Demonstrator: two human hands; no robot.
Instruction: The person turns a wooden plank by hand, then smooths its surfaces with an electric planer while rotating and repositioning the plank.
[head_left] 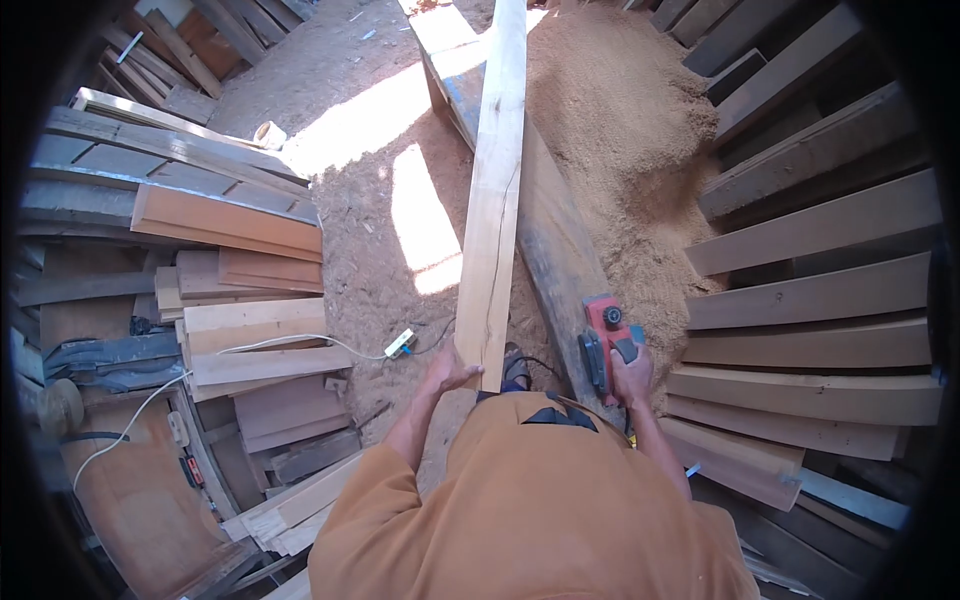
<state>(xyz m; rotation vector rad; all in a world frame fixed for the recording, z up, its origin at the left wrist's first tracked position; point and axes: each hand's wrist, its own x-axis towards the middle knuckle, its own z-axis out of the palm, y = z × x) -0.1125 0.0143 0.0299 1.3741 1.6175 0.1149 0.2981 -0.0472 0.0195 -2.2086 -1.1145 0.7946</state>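
A long pale wooden plank [492,200] stretches away from my body, with a dark crack along its near half. My left hand [452,370] grips the left edge of its near end, thumb on top. Off to the right, my right hand [630,372] is wrapped round the handle of a red electric planer [606,335]. The planer is on its side by the near end of a wide weathered board [560,240], which runs beneath the plank. Whether the planer touches that board, I cannot tell.
Sawdust [610,130] is heaped on the right. Stacked boards [810,290] line the right side, and more timber [260,320] is piled on the left. A power strip [400,344] with a white cord lies on the dirt floor [370,270]. A dark cable runs near my feet.
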